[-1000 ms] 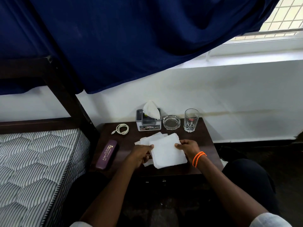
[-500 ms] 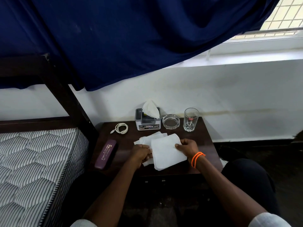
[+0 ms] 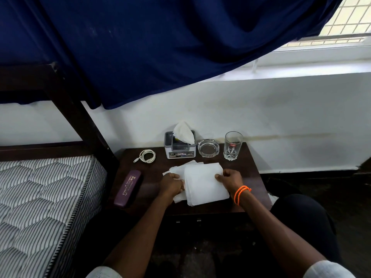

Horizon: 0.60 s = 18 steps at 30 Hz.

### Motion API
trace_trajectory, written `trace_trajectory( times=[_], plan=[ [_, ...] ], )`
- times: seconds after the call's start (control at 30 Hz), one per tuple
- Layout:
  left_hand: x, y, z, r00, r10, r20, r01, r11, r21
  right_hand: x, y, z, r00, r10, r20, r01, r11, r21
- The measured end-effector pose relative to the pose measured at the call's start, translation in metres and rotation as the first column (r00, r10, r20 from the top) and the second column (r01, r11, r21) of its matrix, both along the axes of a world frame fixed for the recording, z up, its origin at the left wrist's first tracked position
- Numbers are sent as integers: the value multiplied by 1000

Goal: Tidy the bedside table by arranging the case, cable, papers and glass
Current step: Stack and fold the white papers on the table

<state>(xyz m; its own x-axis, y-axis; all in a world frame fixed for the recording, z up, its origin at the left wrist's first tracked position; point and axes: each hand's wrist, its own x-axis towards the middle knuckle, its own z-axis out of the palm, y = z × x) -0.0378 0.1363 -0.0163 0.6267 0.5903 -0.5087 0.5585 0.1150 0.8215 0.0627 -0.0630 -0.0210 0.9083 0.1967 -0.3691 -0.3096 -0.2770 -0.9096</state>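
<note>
Squaring the papers [image 3: 204,185] at frame centre: left hand [image 3: 171,185] and right hand [image 3: 228,178] pinch opposite edges with curled fingers; next, align the loose sheets

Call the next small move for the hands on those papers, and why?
Probably squeeze the sheets together into one squared stack. The papers lie fanned, with corners poking out on the left and behind, while the left hand and right hand grip opposite edges. The case, cable and glass lie apart from the stack, so nothing seems to block it.
</note>
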Motion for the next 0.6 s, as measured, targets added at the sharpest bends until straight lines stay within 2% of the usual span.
trace_trajectory(
  times=[0.13,0.4,0.53,0.6],
  plan=[
    [2,0,0,1000,17,1,-17,1000,6,0,0,-2,1000,-2,-18,2,1000,9],
    [2,0,-3,1000,22,10,-22,1000,-5,-5,4,1,995,-14,-100,26,992,123],
    [-1,-3,-1,1000,-16,11,17,998,-63,-7,5,2,994,-27,-103,40,991,130],
    [-1,-4,0,999,-39,-9,39,999,-14,-7,6,3,992,-22,-127,42,987,157]
  ],
)
